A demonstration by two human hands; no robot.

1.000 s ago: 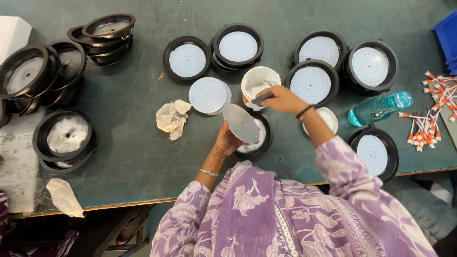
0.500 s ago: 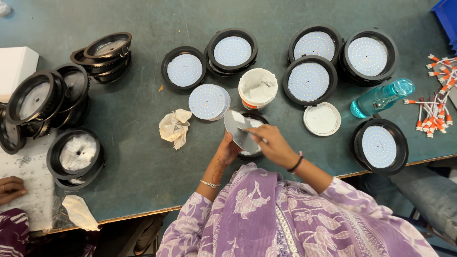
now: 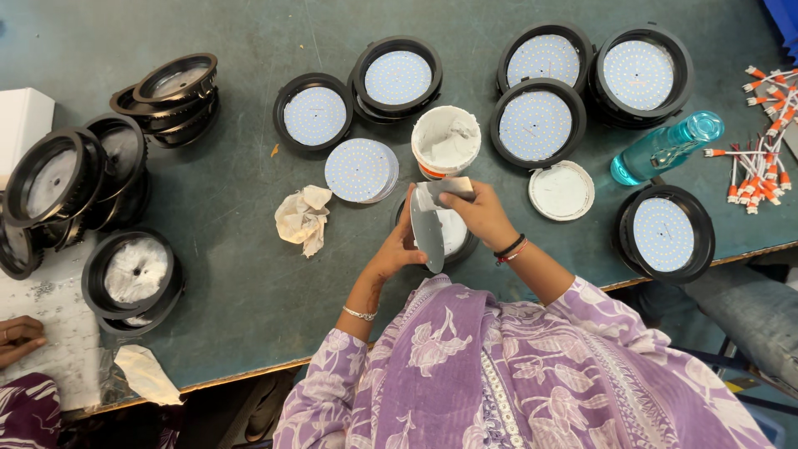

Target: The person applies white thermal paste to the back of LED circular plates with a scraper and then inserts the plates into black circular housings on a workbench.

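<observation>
Dark green surface [image 3: 224,241], crowded with round black lamp housings. Left hand [image 3: 399,254] holds a round grey disc [image 3: 426,231] on edge, grip pinching its rim, so the face turns toward the right hand [image 3: 480,214]. That grip is pressed onto a small flat scraper [image 3: 449,189] smearing white paste. Paste tub [image 3: 446,141] sits just beyond both hands, within reach; crumpled rag [image 3: 303,218] left of them.

**Packages and labels on the bench**

A white box [image 3: 21,125], cut off by the frame, was seen at the left edge of the green table [image 3: 224,224]. An orange band, possibly a label, was noted on the white tub [image 3: 446,141] at centre.
</observation>
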